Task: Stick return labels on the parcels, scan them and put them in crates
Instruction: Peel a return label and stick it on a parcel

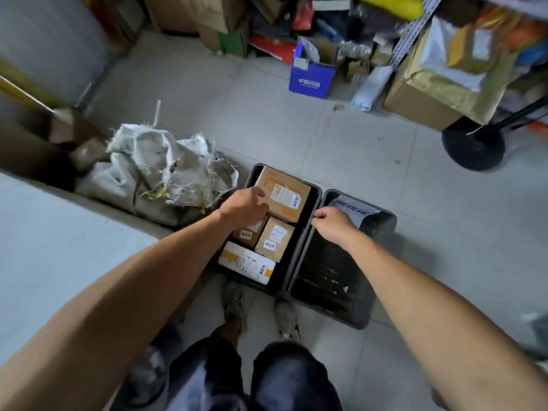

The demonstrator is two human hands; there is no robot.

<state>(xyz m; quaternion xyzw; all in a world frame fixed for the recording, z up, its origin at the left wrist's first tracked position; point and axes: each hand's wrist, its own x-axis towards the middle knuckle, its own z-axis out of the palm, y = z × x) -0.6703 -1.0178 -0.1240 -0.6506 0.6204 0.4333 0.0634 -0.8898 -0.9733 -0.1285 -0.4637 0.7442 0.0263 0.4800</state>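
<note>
Two black crates stand side by side on the floor in front of my feet. The left crate (312, 209) holds several parcels with white return labels: a large cardboard parcel (286, 192) at the far end, a small box (274, 238), another small box (249, 234) partly under my wrist, and a white parcel (246, 262) nearest me. My left hand (244, 206) grips the large parcel's near left corner with curled fingers. My right hand (335, 225) curls its fingers on the left rim of the right crate (326, 271), which holds only a white paper sign (355, 213).
A heap of torn white woven sacks (166, 170) lies left of the crates. A blue carton (311, 75), stacked boxes and bags line the back wall. A big brown box (430, 93) and a black round stand base (473, 146) sit at the right. A grey surface (59, 250) is at the left.
</note>
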